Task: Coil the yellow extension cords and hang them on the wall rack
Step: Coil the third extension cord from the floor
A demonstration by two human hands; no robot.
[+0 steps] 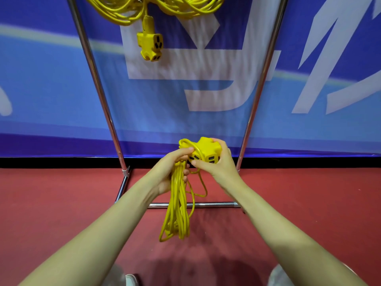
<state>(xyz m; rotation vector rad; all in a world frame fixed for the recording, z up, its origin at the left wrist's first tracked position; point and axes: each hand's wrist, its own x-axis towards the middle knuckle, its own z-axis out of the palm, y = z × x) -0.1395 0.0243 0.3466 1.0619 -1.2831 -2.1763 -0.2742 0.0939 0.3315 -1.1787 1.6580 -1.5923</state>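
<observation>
A coiled yellow extension cord (178,205) hangs in long loops from my left hand (173,168), which grips the top of the bundle. My right hand (218,162) holds the cord's yellow multi-outlet socket block (206,150) just right of the bundle's top. Higher up, more yellow cords (127,9) hang in coils from the rack at the top edge, and one socket block (150,43) dangles below them. The chrome rack's two uprights (97,79) slant down on either side of my hands.
The rack's chrome base bar (210,204) lies on the red floor (61,203) right behind the hanging loops. A blue banner (165,104) with white shapes covers the wall behind. My shoes show at the bottom edge.
</observation>
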